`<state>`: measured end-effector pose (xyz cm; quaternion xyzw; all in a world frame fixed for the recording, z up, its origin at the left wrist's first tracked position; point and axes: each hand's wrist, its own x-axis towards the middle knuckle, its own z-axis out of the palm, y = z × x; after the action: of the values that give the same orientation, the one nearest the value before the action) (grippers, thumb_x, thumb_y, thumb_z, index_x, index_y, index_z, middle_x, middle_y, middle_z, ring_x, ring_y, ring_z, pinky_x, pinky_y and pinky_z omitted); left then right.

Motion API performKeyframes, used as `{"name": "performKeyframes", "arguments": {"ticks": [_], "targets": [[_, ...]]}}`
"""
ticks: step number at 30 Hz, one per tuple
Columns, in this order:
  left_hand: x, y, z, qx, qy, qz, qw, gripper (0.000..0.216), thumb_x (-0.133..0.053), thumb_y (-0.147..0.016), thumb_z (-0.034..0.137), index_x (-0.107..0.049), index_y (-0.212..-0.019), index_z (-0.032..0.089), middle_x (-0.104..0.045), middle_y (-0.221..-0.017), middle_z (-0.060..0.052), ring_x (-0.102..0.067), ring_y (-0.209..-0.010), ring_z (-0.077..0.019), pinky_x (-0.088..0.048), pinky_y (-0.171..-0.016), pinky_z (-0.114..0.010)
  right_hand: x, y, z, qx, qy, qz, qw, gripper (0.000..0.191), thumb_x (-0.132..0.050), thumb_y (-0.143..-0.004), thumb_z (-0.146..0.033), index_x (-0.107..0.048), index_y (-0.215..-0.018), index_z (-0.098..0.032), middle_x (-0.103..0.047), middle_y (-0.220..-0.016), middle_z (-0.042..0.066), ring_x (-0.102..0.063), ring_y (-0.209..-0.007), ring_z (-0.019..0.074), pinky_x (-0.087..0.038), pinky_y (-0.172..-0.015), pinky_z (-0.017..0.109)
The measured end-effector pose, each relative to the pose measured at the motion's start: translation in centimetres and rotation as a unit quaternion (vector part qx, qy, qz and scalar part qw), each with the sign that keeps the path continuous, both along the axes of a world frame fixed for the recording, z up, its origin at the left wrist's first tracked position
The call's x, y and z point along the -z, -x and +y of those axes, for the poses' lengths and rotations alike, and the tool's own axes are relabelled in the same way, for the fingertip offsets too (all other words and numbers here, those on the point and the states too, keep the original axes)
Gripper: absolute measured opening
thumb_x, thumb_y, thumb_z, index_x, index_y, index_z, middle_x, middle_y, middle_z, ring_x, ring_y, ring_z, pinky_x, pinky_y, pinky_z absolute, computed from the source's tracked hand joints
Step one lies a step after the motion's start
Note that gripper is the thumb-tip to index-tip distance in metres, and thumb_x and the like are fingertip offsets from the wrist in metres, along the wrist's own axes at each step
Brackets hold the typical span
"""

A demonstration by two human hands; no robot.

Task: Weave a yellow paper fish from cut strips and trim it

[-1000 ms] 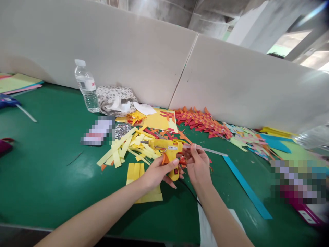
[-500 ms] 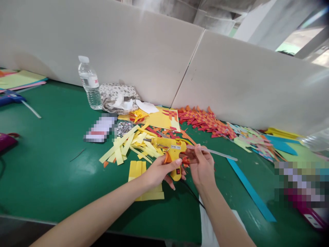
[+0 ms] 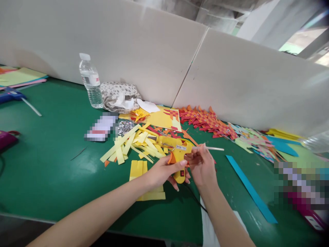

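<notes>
My left hand [image 3: 161,171] is wrapped round the handle of a yellow glue gun [image 3: 176,151] with an orange trigger, its nozzle pointing left over the paper strips. My right hand [image 3: 203,164] is closed on a clear glue stick [image 3: 214,148] that sticks out of the back of the gun towards the right. A black cord [image 3: 192,195] runs down from the gun's handle between my forearms. Pale yellow paper strips [image 3: 125,145] lie just left of the gun, and a folded yellow sheet [image 3: 140,171] lies under my left wrist.
On the green table [image 3: 51,164] stand a water bottle [image 3: 89,80] and a patterned cloth [image 3: 117,96] by the white partition. Red-orange woven paper fish [image 3: 205,121] and pastel ones [image 3: 249,140] lie to the right, with a blue paper strip [image 3: 252,192]. A blue glue gun [image 3: 11,96] lies far left.
The glue stick has gone further into the back of the gun, so less of it shows. Both hands and the gun have shifted slightly right and down in view.
</notes>
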<state>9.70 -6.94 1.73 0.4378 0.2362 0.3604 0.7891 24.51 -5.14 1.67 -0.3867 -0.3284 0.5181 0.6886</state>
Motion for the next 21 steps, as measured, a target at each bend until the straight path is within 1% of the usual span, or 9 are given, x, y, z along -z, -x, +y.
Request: {"name": "performKeyframes", "arguments": {"ticks": [2,5,7,9,11,13,15,18,21], "targets": [[0.1,0.0,0.0,-0.004,0.009,0.003,1.0,0.038,-0.059,-0.074,0.05,-0.056,-0.084,0.013,-0.06,-0.07,-0.004,-0.063,-0.062,-0.0145,-0.048,-0.041,-0.018,-0.2,0.0,0.1,-0.012,0.001,0.005,1.0,0.024,-0.072,-0.067,-0.041,-0.061,-0.07,-0.019,-0.062,-0.062,-0.005,-0.058,-0.052,0.0071,-0.051,-0.051,0.019],[0.2,-0.1,0.1,-0.006,0.019,0.005,1.0,0.039,-0.059,-0.072,0.053,-0.055,-0.082,0.015,-0.061,-0.07,-0.003,-0.062,-0.06,-0.0139,-0.047,-0.042,-0.019,-0.4,0.1,0.0,-0.024,0.006,-0.01,1.0,0.02,-0.074,-0.065,-0.035,-0.064,-0.072,-0.019,-0.066,-0.071,-0.002,-0.064,-0.063,0.0112,-0.055,-0.06,0.024],[0.2,-0.2,0.2,-0.018,0.033,0.006,0.999,0.04,-0.061,-0.07,0.054,-0.053,-0.083,0.016,-0.06,-0.068,-0.002,-0.06,-0.058,-0.0131,-0.046,-0.043,-0.019,-0.4,0.2,0.0,-0.023,0.009,-0.013,1.0,0.019,-0.076,-0.063,-0.032,-0.065,-0.071,-0.019,-0.068,-0.072,-0.001,-0.066,-0.069,0.013,-0.055,-0.062,0.025],[0.3,-0.4,0.1,-0.044,0.04,-0.004,0.998,0.041,-0.061,-0.069,0.055,-0.052,-0.08,0.017,-0.057,-0.062,0.001,-0.055,-0.052,-0.0104,-0.042,-0.042,-0.018,-0.3,0.3,0.0,-0.025,0.012,-0.009,1.0,0.019,-0.078,-0.061,-0.031,-0.067,-0.071,-0.019,-0.069,-0.072,-0.001,-0.066,-0.067,0.0125,-0.055,-0.059,0.022],[0.3,-0.7,0.0,-0.071,0.022,-0.02,0.997,0.04,-0.059,-0.071,0.056,-0.05,-0.07,0.017,-0.05,-0.053,0.004,-0.047,-0.047,-0.0076,-0.035,-0.042,-0.018,-0.1,0.5,-0.1,-0.028,0.014,-0.008,0.999,0.02,-0.079,-0.06,-0.031,-0.069,-0.071,-0.018,-0.07,-0.071,-0.001,-0.065,-0.062,0.0109,-0.054,-0.056,0.02],[0.6,-1.0,-0.1,-0.082,0.002,-0.03,0.996,0.043,-0.057,-0.073,0.056,-0.044,-0.06,0.017,-0.042,-0.047,0.006,-0.04,-0.042,-0.0055,-0.029,-0.041,-0.018,0.1,0.9,-0.2,-0.029,0.007,-0.014,0.999,0.019,-0.079,-0.059,-0.031,-0.07,-0.07,-0.018,-0.071,-0.071,-0.001,-0.065,-0.06,0.01,-0.055,-0.057,0.019],[1.0,-1.2,-0.2,-0.08,0.013,-0.029,0.996,0.043,-0.057,-0.074,0.055,-0.039,-0.058,0.018,-0.036,-0.043,0.008,-0.034,-0.037,-0.0042,-0.024,-0.039,-0.019,0.3,1.2,-0.3,-0.026,-0.01,-0.024,0.999,0.018,-0.08,-0.058,-0.029,-0.07,-0.069,-0.019,-0.071,-0.071,-0.001,-0.065,-0.062,0.0104,-0.055,-0.06,0.02],[1.6,-1.5,-0.2,-0.08,0.046,-0.014,0.996,0.043,-0.059,-0.071,0.055,-0.037,-0.059,0.02,-0.032,-0.038,0.011,-0.027,-0.031,-0.0036,-0.017,-0.035,-0.02,0.4,1.5,-0.4,-0.018,-0.025,-0.045,0.999,0.017,-0.079,-0.059,-0.028,-0.069,-0.069,-0.019,-0.071,-0.072,0.0,-0.065,-0.061,0.0114,-0.056,-0.062,0.023],[1.6,-1.6,-0.1,-0.091,0.044,0.007,0.995,0.046,-0.06,-0.068,0.056,-0.035,-0.055,0.02,-0.031,-0.035,0.011,-0.026,-0.03,-0.0029,-0.016,-0.034,-0.02,0.6,1.5,-0.5,-0.011,-0.026,-0.055,0.998,0.016,-0.078,-0.061,-0.028,-0.068,-0.07,-0.019,-0.071,-0.071,0.0,-0.065,-0.061,0.0123,-0.057,-0.062,0.026]]}}
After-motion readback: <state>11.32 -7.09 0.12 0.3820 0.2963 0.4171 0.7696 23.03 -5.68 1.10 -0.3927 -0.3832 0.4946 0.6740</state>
